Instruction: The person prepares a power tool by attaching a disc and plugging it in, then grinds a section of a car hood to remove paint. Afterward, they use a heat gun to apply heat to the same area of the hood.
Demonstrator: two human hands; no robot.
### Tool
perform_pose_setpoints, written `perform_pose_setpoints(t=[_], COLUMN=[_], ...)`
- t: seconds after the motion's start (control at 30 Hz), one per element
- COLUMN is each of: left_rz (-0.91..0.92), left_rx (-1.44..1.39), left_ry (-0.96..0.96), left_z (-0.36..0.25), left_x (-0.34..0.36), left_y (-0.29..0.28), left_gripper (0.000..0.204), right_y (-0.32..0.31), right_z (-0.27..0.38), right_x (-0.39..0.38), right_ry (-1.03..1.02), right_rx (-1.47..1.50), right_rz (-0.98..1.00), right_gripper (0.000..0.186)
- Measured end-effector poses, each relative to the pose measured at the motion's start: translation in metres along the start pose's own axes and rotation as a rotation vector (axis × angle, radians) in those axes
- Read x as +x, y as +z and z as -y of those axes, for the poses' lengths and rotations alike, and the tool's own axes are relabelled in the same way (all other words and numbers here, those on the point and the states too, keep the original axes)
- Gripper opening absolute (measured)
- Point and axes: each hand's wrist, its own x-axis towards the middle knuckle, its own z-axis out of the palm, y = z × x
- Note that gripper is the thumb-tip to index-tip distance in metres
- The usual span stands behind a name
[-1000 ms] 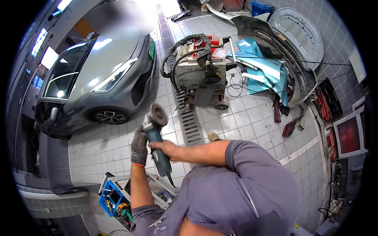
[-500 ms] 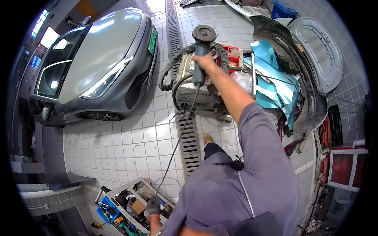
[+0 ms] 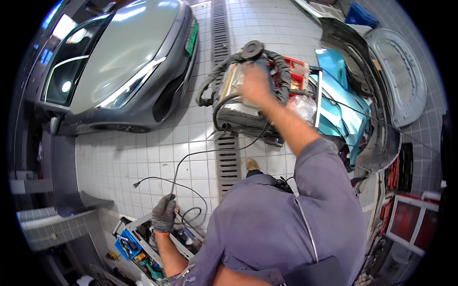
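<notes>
My left hand (image 3: 163, 214), in a grey work glove, is closed around a black power cord (image 3: 177, 167) above an open tool cart. The cord's plug end (image 3: 136, 184) hangs out to the left, while the other run curves up toward the machine cart. My bare right hand (image 3: 256, 82) is over the body of an angle grinder (image 3: 253, 49). Motion smears its fingers, so its grip does not show. The grinder's round disc points away from me, above a wheeled machine (image 3: 238, 114) draped with thick, dark sleeved hoses (image 3: 206, 93).
A grey car (image 3: 129, 57) stands at the left. Teal body panels (image 3: 341, 114), a dark bumper (image 3: 381, 105) and a pale panel (image 3: 400, 76) lie at the right. A drain grate (image 3: 228, 162) crosses the tiled floor. The tool cart (image 3: 143, 224) holds a blue bin (image 3: 128, 245).
My left hand has risen out of the tool cart with the cord, whose plug end now shows. The grinder has come down onto or close to the machine, with my right hand blurred over it.
</notes>
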Motion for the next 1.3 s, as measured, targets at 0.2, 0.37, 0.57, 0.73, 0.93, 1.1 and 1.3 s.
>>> perform_pose_setpoints(t=[0.2, 0.37, 0.57, 0.73, 0.93, 1.1, 1.3], left_rz=[0.166, 0.128, 0.068, 0.004, 0.471, 1.075, 1.590], left_rx=[0.056, 0.009, 0.079, 0.479, -0.736, -0.288, -1.175], left_ry=[0.579, 0.409, 0.606, 0.925, -0.017, 0.246, -0.013], left_z=[-0.089, -0.004, 0.093, 0.129, 0.044, -0.167, -0.312], left_x=[0.042, 0.103, 0.224, 0.262, 0.289, 0.118, 0.006], left_y=[0.032, 0.022, 0.064, 0.094, 0.124, 0.141, 0.231], left_gripper=[0.020, 0.015, 0.018, 0.021, 0.044, 0.027, 0.030], right_y=[0.011, -0.038, -0.108, -0.191, -0.220, -0.166, -0.078], right_z=[0.148, 0.071, 0.051, -0.056, -0.107, -0.072, -0.011], right_x=[-0.167, -0.218, -0.323, -0.466, -0.540, -0.453, -0.366], right_ry=[-0.572, 0.067, 0.601, 0.817, 0.910, 0.985, 0.436], right_rx=[0.780, 1.092, 1.000, 1.107, 0.913, -0.285, 1.057], right_rz=[0.693, 0.205, -0.270, -1.319, -1.464, -0.456, -0.147], right_gripper=[0.049, 0.033, 0.021, 0.030, 0.031, 0.041, 0.077])
